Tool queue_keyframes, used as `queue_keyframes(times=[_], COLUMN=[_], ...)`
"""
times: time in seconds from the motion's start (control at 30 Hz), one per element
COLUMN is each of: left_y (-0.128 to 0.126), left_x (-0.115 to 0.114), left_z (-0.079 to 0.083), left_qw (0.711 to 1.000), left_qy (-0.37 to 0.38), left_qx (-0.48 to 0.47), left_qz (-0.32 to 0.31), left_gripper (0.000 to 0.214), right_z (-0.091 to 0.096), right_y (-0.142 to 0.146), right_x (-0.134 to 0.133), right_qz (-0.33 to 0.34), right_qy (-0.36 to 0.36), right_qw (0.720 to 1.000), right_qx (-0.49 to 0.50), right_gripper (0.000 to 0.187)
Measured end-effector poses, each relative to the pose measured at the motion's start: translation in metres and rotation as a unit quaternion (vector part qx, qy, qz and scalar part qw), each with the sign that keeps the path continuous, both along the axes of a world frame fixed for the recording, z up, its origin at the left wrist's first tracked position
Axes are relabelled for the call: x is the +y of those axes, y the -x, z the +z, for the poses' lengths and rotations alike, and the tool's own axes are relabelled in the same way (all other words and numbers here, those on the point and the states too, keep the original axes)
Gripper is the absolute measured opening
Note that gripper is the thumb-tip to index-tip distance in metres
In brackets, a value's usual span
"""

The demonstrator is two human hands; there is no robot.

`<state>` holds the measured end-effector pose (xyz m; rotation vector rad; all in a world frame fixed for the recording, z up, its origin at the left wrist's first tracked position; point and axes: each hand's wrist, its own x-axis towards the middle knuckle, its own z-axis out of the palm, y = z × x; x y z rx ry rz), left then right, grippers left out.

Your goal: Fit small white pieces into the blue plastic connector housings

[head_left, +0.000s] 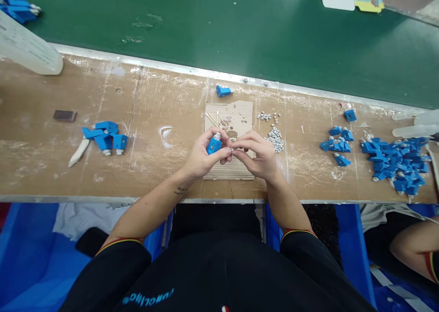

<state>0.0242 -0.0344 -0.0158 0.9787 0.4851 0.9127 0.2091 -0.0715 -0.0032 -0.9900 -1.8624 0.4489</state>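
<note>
My left hand (205, 153) grips a blue plastic part (214, 145) with a whitish end pointing up and away from me. Close against its fingertips, my right hand (258, 154) has its thumb and fingers pinched together. Something small and pale shows at that pinch, too small to name. Both hands are above a piece of cardboard (228, 172) bearing brown stains and a few thin sticks (211, 118). Just right of the cardboard lies a heap of small grey pieces (275, 139). Beyond its far edge rests another blue part (224, 91).
Several blue parts (104, 138) lie at left beside a white tapered tool (79, 152) and a dark flat block (64, 115). A large pile of blue parts (394, 161) is at right. A translucent bottle (30, 46) stands far left. Behind the bench runs a green surface (192, 33). Another person's arm (413, 243) shows lower right.
</note>
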Motion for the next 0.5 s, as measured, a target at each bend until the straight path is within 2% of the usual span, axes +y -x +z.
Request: queue_keyframes(times=[0.13, 0.27, 0.37, 0.5], left_y=[-0.002, -0.001, 0.006, 0.017], left_x=[0.0, 0.004, 0.012, 0.023], left_z=[0.0, 0.004, 0.009, 0.011], left_qw=[1.0, 0.999, 0.995, 0.983], left_qy=[0.008, 0.046, 0.095, 0.149], left_qx=[0.001, -0.002, 0.004, 0.009], left_qz=[-0.007, -0.002, 0.039, 0.105], left_gripper=[0.043, 0.043, 0.04, 0.024], right_z=[0.002, 0.004, 0.0, -0.011], right_y=[-0.001, -0.017, -0.032, -0.04], right_x=[0.0, 0.002, 0.006, 0.011], right_qz=[-0.012, -0.036, -0.052, -0.049], right_qy=[0.012, 0.026, 0.049, 0.093], right_qw=[1.0, 0.998, 0.993, 0.981], right_qx=[-0.021, -0.045, -0.094, -0.16], right_gripper=[0.01, 0.008, 0.009, 0.011])
